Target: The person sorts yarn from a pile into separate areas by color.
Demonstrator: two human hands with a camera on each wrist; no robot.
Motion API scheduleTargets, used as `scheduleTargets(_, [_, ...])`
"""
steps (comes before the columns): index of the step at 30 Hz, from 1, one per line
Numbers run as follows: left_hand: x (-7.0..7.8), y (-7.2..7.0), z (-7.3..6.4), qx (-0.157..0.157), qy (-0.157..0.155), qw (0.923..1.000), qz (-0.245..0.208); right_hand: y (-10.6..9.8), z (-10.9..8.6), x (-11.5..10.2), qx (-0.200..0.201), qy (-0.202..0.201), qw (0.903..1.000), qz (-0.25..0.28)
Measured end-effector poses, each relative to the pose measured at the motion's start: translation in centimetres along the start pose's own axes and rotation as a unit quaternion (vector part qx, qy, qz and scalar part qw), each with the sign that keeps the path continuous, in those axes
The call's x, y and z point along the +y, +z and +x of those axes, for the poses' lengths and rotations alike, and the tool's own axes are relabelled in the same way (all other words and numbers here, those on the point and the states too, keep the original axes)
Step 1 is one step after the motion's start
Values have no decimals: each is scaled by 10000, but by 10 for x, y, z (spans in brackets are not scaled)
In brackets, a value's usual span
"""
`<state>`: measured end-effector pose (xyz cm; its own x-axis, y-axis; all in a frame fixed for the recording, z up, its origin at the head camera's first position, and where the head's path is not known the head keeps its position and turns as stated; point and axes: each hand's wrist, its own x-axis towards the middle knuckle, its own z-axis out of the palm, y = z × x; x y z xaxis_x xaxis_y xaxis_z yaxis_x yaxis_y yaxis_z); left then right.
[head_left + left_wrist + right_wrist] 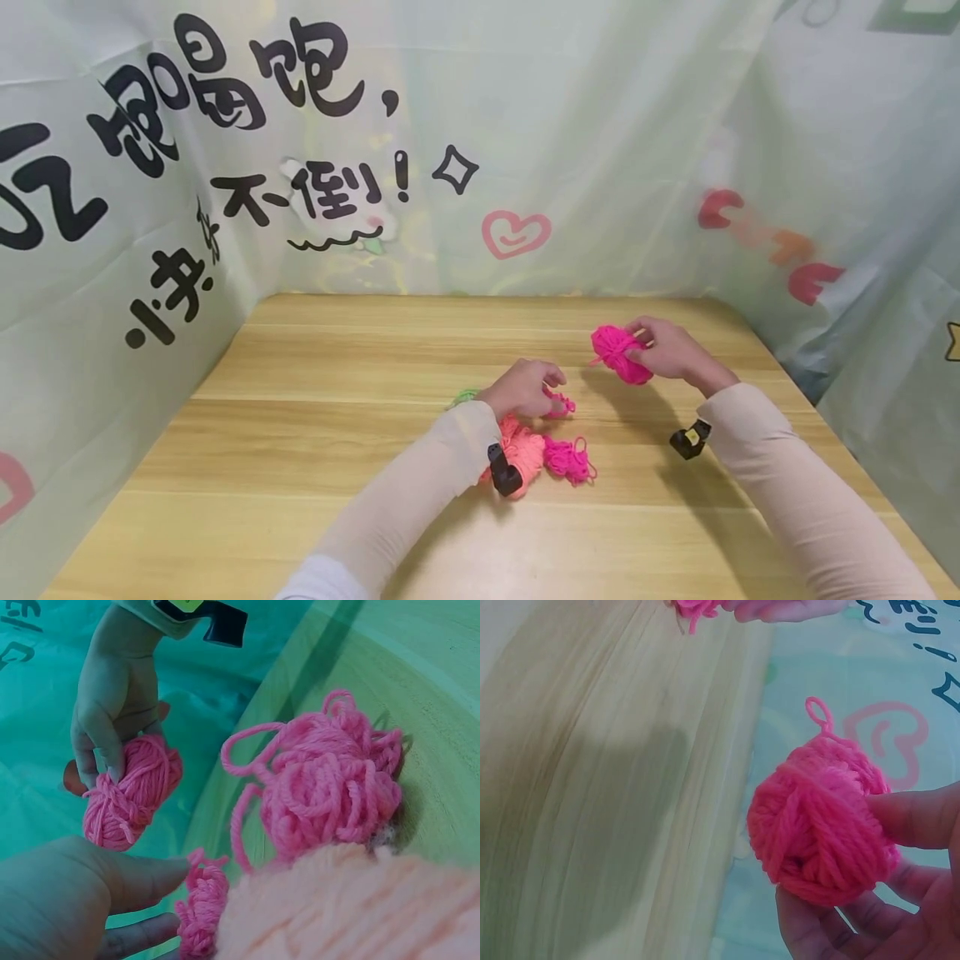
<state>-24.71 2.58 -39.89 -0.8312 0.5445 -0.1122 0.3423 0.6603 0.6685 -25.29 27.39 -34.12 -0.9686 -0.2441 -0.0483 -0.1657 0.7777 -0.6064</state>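
Toward two to three o'clock of the left hand (525, 387), the head view shows the right hand (670, 346) pinching a hot-pink ball (617, 357) above the counter (322, 400); small pink bundle (562, 406) at four o'clock of the left hand, pink tangle (570, 460) at five, salmon ball (522, 457) at six, green yarn (465, 397) at nine, partly hidden. The left wrist view has the left thumb and fingers loosely spread, tips at the small bundle's nine o'clock edge; any grip there isn't clear. The right wrist view confirms the pinch, thumb at the hot-pink ball's three o'clock, fingers around five. Lifting that one seems done, setting it down not yet; the salmon ball and pink tangle look unheld.
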Motion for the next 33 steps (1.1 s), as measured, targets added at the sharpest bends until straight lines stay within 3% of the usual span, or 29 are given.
scheduleTargets(13, [3, 3, 1, -119, -86, 9991, 393, -5, 1, 8, 47, 77, 10000, 20])
scheduleTargets(22, [3, 2, 2, -85, 72, 9959, 903, -8, 1, 14, 140, 141, 9998, 34])
scheduleTargets(33, [0, 7, 5, -163, 104, 9925, 1208, -12, 2, 25, 221, 295, 9993, 22])
